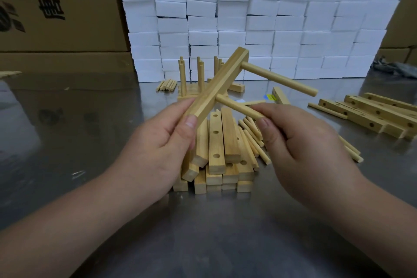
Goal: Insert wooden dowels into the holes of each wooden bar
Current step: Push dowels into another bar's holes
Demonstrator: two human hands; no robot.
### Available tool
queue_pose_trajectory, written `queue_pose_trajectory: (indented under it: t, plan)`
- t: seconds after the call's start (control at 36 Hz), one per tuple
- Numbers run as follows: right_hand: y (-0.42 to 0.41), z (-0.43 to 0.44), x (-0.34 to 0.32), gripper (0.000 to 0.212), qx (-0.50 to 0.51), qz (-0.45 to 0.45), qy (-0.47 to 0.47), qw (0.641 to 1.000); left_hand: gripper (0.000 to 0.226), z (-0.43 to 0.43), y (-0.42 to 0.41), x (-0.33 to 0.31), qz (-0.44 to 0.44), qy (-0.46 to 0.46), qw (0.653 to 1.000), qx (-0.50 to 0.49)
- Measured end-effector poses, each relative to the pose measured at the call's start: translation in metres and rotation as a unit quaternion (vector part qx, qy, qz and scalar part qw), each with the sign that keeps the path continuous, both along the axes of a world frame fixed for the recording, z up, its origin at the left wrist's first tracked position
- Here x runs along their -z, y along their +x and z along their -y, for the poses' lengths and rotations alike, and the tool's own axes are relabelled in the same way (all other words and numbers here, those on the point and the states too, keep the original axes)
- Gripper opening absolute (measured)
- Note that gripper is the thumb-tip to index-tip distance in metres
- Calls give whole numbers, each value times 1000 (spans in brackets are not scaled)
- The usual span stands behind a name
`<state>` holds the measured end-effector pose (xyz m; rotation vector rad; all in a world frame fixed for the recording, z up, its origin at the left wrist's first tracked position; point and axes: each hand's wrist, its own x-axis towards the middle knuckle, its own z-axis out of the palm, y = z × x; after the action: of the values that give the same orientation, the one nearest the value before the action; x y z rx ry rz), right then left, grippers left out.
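Note:
My left hand (162, 142) grips the near end of a wooden bar (220, 81) that slants up and away over the table. One dowel (279, 79) sticks out of the bar's far end, pointing right. A second dowel (237, 107) stands in the bar's middle hole, and my right hand (300, 142) pinches its free end between thumb and fingers. Below the hands lies a stack of drilled bars (216, 153) with loose dowels (252, 135) beside it on the right.
Finished bars with upright dowels (198, 74) stand behind the stack, next to a small bundle of dowels (167, 85). More drilled bars (372, 115) lie at the right. A wall of white foam blocks (259, 18) and cardboard boxes (56, 7) close the back of the steel table (67, 119).

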<state>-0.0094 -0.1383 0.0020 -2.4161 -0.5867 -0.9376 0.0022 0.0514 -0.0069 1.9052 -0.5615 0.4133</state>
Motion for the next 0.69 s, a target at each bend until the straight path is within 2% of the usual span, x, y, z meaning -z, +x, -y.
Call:
queue_pose_trajectory:
  t: [0.28, 0.47, 0.69]
  plan:
    - [-1, -1, -1, 26, 2, 20, -12, 1000, 36, -2, 3, 2, -5, 16, 1000, 11]
    - [-2, -3, -2, 40, 11, 67, -58, 996, 34, -1, 0, 0, 22, 53, 998, -8]
    - [-3, -1, -3, 38, 6, 97, -78, 992, 36, -1, -1, 2, 21, 48, 999, -9]
